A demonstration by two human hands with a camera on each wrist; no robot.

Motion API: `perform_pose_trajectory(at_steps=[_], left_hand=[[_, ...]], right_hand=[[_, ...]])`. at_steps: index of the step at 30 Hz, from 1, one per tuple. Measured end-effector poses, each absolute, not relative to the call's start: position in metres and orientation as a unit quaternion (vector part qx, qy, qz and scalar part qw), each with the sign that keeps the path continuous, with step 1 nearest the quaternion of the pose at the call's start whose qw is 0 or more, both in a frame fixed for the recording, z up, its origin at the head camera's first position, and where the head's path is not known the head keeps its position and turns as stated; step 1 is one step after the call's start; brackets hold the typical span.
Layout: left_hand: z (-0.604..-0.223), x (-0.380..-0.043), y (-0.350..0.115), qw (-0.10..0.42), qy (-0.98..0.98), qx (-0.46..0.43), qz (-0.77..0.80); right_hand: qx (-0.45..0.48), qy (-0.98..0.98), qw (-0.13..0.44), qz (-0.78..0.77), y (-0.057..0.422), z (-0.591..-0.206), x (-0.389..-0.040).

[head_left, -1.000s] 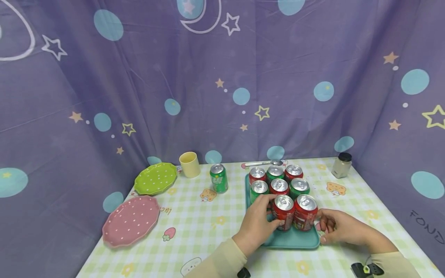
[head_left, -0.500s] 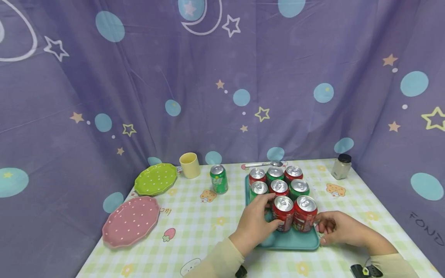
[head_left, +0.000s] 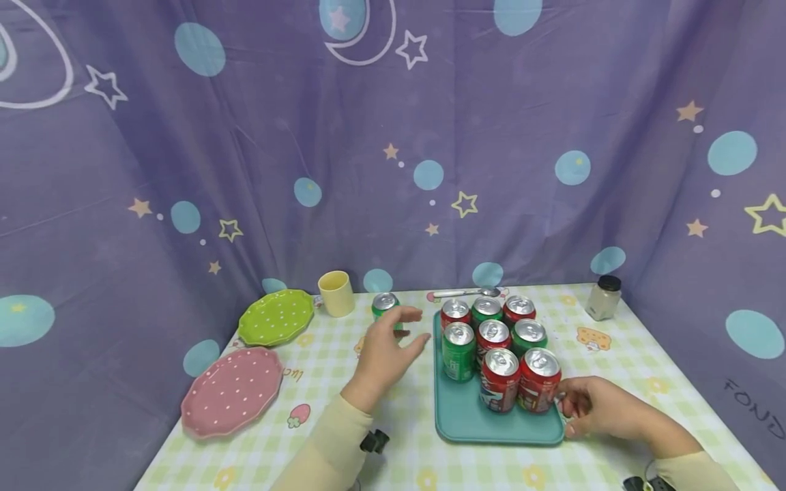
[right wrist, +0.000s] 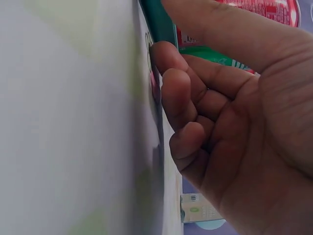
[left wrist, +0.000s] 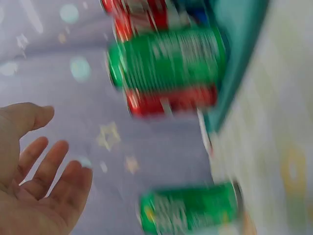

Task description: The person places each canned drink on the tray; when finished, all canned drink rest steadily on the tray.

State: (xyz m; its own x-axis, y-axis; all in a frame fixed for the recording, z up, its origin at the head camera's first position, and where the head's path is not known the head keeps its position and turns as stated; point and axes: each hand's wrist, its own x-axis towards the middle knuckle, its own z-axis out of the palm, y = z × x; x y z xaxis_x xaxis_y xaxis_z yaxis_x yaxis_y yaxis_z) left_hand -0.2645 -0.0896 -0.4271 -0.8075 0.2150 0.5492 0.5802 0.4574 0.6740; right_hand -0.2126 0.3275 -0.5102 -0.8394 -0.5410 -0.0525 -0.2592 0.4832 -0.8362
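Observation:
My left hand is in the air left of the teal tray, fingers spread and holding nothing. Partly hidden behind it, a lone green soda can stands upright on the table. The left wrist view shows that green can below the tray's cans, blurred. Several red and green cans stand upright in rows on the tray. Two red cans, the left one and the right one, form the front row. Beside the tray's right edge rests my right hand, fingers loosely curled; contact with the rim is unclear.
At the left lie a pink dotted plate and a green dotted plate. A yellow cup stands at the back. Behind the tray lies a spoon; a black-lidded jar is at the back right.
My left hand has let go of the front left red can and moved left, off the tray, toward the lone green can. The right hand has stayed beside the tray.

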Motion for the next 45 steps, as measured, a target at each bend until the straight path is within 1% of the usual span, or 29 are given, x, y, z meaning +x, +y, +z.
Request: perform_pose_trajectory(at_steps=[3, 6, 8, 10, 14, 18, 21, 29, 33, 39, 45], left_hand=[[-0.432, -0.285, -0.115, 0.229, -0.834, -0.202, -0.460], [-0.441, -0.303, -0.139, 0.237, -0.838, -0.160, -0.465], [-0.450, -0.314, -0.152, 0.228, -0.842, -0.136, -0.469], [-0.459, -0.322, -0.162, 0.209, -0.848, -0.116, -0.473], [-0.478, -0.336, -0.173, 0.147, -0.861, -0.092, -0.479], [-0.488, -0.345, -0.174, 0.087, -0.863, -0.069, -0.492], [-0.491, -0.353, -0.172, 0.071, -0.868, -0.059, -0.488], [-0.499, -0.367, -0.164, 0.065, -0.867, -0.054, -0.491], [-0.502, -0.369, -0.160, 0.067, -0.863, -0.059, -0.497], [-0.502, -0.371, -0.155, 0.054, -0.871, -0.068, -0.484], [-0.506, -0.371, -0.155, 0.068, -0.887, -0.060, -0.452]], right_hand=[[-0.231, 0.848, 0.158, -0.450, 0.328, -0.510, -0.209], [-0.229, 0.853, 0.152, -0.445, 0.328, -0.512, -0.207], [-0.230, 0.854, 0.147, -0.443, 0.329, -0.514, -0.206], [-0.229, 0.853, 0.144, -0.446, 0.330, -0.516, -0.205], [-0.230, 0.847, 0.143, -0.457, 0.331, -0.520, -0.204], [-0.238, 0.842, 0.138, -0.463, 0.334, -0.522, -0.204], [-0.246, 0.838, 0.133, -0.468, 0.335, -0.522, -0.205], [-0.249, 0.834, 0.132, -0.474, 0.336, -0.522, -0.206], [-0.241, 0.836, 0.137, -0.473, 0.337, -0.522, -0.207], [-0.242, 0.831, 0.141, -0.481, 0.337, -0.522, -0.208], [-0.258, 0.823, 0.139, -0.486, 0.336, -0.528, -0.210]])
